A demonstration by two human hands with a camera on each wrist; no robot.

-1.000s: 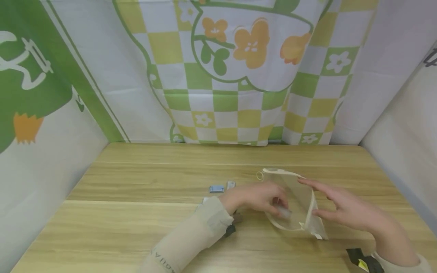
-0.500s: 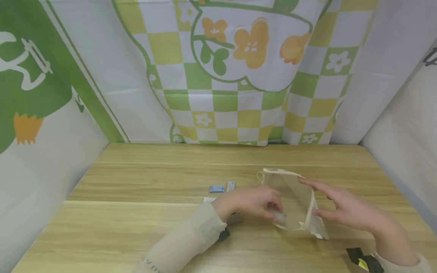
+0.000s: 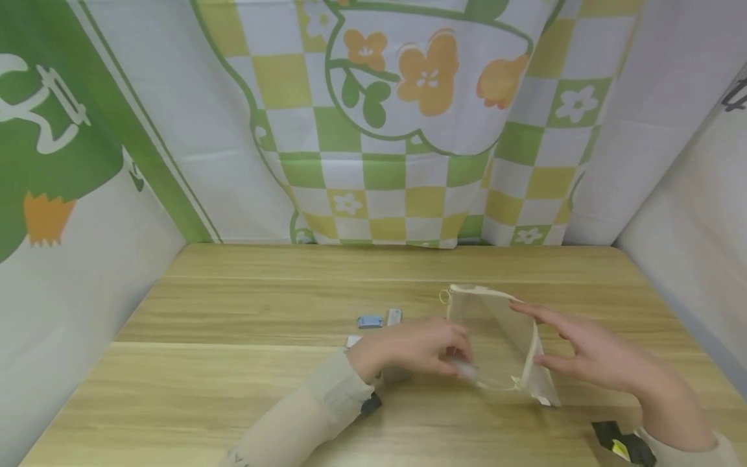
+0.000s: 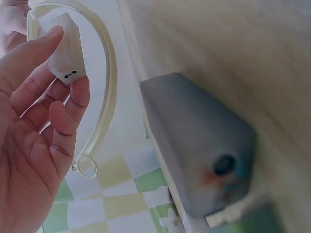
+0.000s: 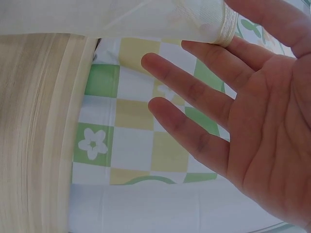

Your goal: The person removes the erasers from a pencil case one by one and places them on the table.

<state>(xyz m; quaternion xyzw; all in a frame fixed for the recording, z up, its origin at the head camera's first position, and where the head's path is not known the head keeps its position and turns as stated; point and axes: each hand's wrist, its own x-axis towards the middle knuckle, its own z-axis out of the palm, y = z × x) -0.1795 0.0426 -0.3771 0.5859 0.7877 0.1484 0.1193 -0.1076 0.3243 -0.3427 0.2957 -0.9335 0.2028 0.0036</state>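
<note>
A small white block with a tiny printed face is pinched between the thumb and fingers of my left hand. It is blurred in the head view, at the mouth of a see-through mesh pouch with cream edging. The pouch stands gaping on the table, and a ring pull hangs from its zip. At the pouch's right side, my right hand has its fingers spread. Its forefinger and thumb touch the rim, while the other fingers extend loosely in the right wrist view.
Left of the pouch lie a small blue piece and a small pale grey piece. A grey block with a dark round mark looms close in the left wrist view. Checked cloth hangs behind the wooden table.
My left hand has drawn leftward from inside the pouch's mouth to its near left edge, with the white block still in its fingers. The right hand and pouch stay nearly still.
</note>
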